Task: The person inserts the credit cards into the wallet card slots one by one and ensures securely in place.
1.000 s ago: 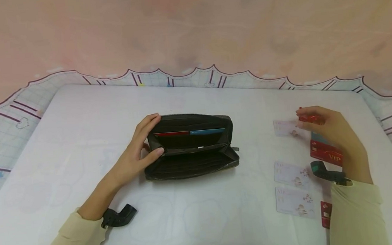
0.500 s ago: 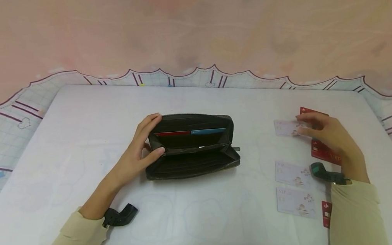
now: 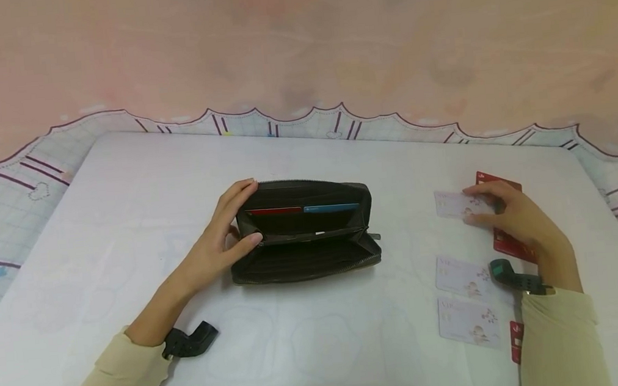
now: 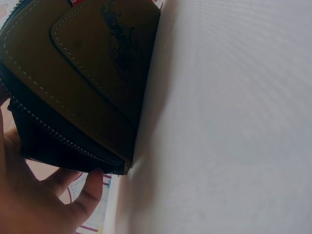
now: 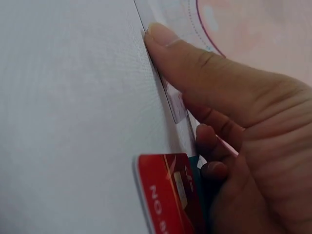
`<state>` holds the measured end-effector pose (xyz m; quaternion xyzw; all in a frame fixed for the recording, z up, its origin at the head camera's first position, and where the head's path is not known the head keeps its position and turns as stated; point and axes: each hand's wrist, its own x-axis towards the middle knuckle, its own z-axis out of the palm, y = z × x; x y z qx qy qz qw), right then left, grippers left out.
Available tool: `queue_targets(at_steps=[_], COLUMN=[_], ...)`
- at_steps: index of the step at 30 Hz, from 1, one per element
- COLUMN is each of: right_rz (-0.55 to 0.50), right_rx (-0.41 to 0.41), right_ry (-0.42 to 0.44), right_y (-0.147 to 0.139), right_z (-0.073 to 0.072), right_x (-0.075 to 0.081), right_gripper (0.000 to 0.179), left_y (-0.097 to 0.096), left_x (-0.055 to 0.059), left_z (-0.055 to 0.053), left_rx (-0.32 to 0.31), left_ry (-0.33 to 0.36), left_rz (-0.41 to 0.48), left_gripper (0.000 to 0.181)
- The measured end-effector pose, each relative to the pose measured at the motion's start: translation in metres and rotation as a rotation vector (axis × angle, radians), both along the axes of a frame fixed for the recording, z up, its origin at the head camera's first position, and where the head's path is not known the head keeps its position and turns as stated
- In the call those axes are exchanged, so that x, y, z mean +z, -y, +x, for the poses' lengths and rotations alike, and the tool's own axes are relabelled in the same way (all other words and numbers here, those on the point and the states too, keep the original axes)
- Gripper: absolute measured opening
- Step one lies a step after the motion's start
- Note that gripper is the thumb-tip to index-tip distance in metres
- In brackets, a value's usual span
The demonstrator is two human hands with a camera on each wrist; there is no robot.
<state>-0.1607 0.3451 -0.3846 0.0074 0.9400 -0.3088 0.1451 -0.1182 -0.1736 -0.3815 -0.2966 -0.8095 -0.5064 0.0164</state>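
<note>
My left hand [image 3: 208,241] grips the left end of a dark zip-around wallet [image 3: 307,267], which stands gaping on the table. A red card [image 3: 274,211] and a blue card [image 3: 331,207] show in its rear slots. Its brown stitched outside [image 4: 83,68] fills the upper left of the left wrist view. At the right, my right hand [image 3: 529,216] pinches a white card [image 3: 450,204] between thumb and fingers across its long edges. That card lies flat on the table or nearly so. In the right wrist view the thumb [image 5: 195,63] lies along the card's edge.
Two white VIP cards [image 3: 462,274] lie nearer me. Red cards [image 3: 498,177] lie behind and under the right hand, one with its printed face [image 5: 168,195] in the right wrist view. Another red card [image 3: 516,341] is partly under the right sleeve. The white tabletop [image 3: 306,156] ends at a patterned cloth.
My right hand has left the red card at the back, which now lies on the table. It has moved slightly nearer and left onto the white card. The left hand stays on the wallet.
</note>
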Motion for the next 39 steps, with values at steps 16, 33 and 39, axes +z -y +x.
queue_targets(at_steps=[16, 33, 39], right_rz=[0.056, 0.108, 0.068], right_rx=[-0.027, -0.036, -0.033], right_ry=[0.019, -0.077, -0.083], right_y=[0.007, 0.004, 0.002], right_z=[-0.003, 0.001, 0.003], right_x=[0.0, 0.01, 0.012], right_gripper=[0.079, 0.057, 0.047], left_y=[0.0, -0.002, -0.001], left_x=[0.0, 0.001, 0.001], left_z=[0.002, 0.001, 0.002], left_rx=[0.007, 0.005, 0.002], left_ry=[0.017, 0.02, 0.024], left_rz=[0.004, 0.012, 0.022], left_gripper=[0.077, 0.075, 0.075])
